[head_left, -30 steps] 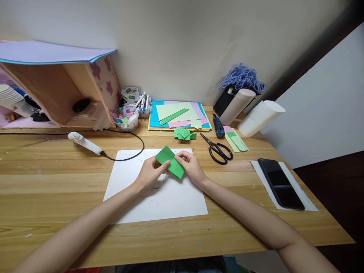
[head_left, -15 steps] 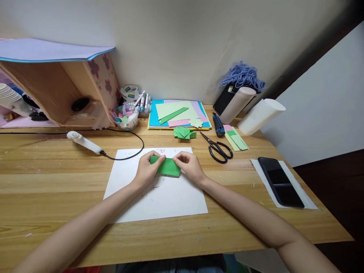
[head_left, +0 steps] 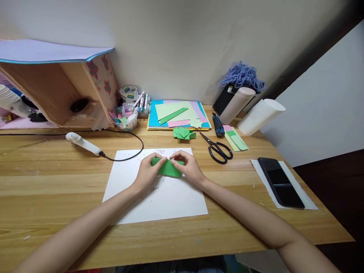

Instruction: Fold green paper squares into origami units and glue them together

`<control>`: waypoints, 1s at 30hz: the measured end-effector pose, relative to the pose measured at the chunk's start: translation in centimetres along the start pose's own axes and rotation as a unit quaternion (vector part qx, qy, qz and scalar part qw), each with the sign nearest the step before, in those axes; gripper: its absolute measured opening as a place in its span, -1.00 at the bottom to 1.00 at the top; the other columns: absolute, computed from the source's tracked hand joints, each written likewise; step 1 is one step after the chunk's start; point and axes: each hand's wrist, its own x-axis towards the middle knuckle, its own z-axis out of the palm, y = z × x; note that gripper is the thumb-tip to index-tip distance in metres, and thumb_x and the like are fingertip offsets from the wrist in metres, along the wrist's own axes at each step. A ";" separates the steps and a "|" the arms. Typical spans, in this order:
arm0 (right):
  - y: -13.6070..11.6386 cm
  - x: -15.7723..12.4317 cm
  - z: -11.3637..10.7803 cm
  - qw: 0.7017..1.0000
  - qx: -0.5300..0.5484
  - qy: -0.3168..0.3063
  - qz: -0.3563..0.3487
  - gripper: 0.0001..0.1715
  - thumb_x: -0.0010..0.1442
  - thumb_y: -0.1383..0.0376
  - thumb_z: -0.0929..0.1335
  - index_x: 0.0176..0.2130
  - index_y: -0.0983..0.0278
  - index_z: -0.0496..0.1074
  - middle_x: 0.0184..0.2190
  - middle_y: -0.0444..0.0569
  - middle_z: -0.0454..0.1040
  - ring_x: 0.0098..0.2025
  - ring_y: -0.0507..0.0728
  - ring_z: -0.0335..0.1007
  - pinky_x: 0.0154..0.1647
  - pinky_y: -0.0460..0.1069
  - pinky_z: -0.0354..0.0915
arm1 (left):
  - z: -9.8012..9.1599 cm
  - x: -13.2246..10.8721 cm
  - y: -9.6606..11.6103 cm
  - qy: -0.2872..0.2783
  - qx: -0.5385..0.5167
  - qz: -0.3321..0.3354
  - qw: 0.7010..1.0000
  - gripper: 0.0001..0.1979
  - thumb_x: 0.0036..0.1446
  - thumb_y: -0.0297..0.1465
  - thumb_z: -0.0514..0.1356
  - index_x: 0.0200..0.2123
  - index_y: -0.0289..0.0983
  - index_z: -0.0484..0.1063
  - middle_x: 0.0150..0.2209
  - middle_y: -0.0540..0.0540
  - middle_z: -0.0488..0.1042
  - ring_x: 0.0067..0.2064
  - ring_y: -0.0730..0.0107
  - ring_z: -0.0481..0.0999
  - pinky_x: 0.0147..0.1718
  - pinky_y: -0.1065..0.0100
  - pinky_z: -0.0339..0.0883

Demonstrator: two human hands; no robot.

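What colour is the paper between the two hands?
The paper is green, as the head view shows.

The wooden table (head_left: 57, 178) bears a white sheet (head_left: 163, 201), scissors (head_left: 212, 144) and a cutter (head_left: 218, 126).

Rectangular folded paper piece (head_left: 170, 172) between the fingers (head_left: 161, 162): plain bright green. Flat paper sheet (head_left: 159, 206) beneath the fingers: white, reddish and dark flecks. Wooden counter (head_left: 57, 170) around: yellow-brown, streaked grain. Beyond the fingers: layered paper cutout (head_left: 184, 133), green; stacked paper sheets (head_left: 170, 109), blue, lilac, pink, pale green. Right of the fingers: metal scissors (head_left: 214, 145), black handles.
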 end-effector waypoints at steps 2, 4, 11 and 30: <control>-0.2 -0.3 0.6 1.000 -0.001 -0.003 0.007 -0.85 0.05 0.24 0.34 -0.37 0.28 0.41 -0.38 -0.05 0.44 -0.30 0.08 0.36 -0.22 -0.01 0.31 | 0.2 -0.3 0.2 -0.020 0.014 0.017 1.000 -0.72 0.06 -0.18 0.11 -0.47 -0.28 0.39 -0.46 -0.02 0.43 -0.37 0.39 0.36 -0.37 0.41 0.20; -0.2 -0.4 0.9 1.000 0.000 0.011 0.012 -0.88 0.04 0.26 0.34 -0.41 0.29 0.40 -0.42 -0.06 0.43 -0.33 0.08 0.36 -0.25 -0.02 0.30 | 0.4 -0.5 0.4 -0.030 0.032 0.030 0.999 -0.73 0.08 -0.20 0.09 -0.46 -0.28 0.39 -0.45 -0.01 0.43 -0.37 0.40 0.35 -0.36 0.41 0.19; 0.2 -0.1 0.7 0.999 0.005 0.025 0.037 -0.91 -0.04 0.32 0.35 -0.50 0.31 0.37 -0.51 -0.09 0.40 -0.42 0.04 0.32 -0.36 -0.06 0.25 | 0.4 -0.6 0.4 -0.009 0.045 0.041 0.998 -0.75 0.10 -0.23 0.08 -0.51 -0.27 0.33 -0.51 0.03 0.37 -0.43 0.46 0.31 -0.41 0.44 0.16; 0.0 0.9 -0.8 0.987 0.069 -0.100 0.104 -0.67 -0.06 0.10 0.41 -0.45 0.34 0.42 -0.52 -0.09 0.44 -0.48 0.02 0.33 -0.41 -0.06 0.26 | -0.8 1.2 -1.6 0.074 -0.030 0.004 0.997 -0.70 0.11 -0.20 0.05 -0.27 -0.28 0.42 -0.19 -0.12 0.48 -0.12 0.28 0.41 -0.16 0.34 0.25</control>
